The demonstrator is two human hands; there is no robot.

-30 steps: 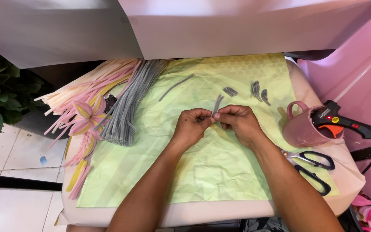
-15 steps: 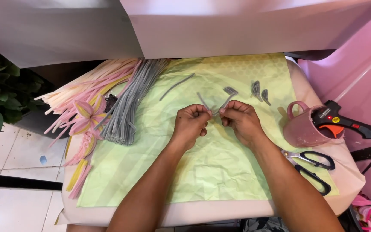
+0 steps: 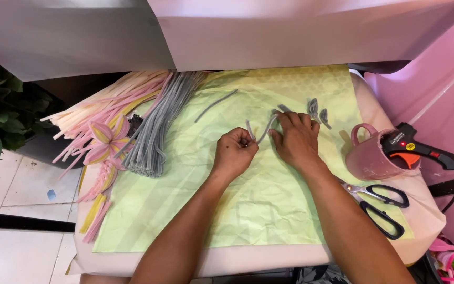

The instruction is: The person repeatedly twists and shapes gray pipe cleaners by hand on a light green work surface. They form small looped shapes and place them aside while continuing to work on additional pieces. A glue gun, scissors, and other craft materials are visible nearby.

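— Since a moment ago my hands have drawn apart and the short grey fuzzy pipe-cleaner piece [image 3: 265, 129] has unfolded into a V.
— Where does it sit now?
— Over the pale green paper sheet [image 3: 195, 210] on the desk, just between both hands, arms slanting up and away from me.
— Who has it?
— My left hand [image 3: 235, 152] pinches the left arm with fingers closed; my right hand [image 3: 295, 138] presses its fingers on the other arm.

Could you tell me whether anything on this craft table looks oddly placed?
The black glue gun rests nose-down in the pink mug at the table's right edge, its cord trailing off the side. The black scissors lie open near the front edge. Otherwise nothing stands out.
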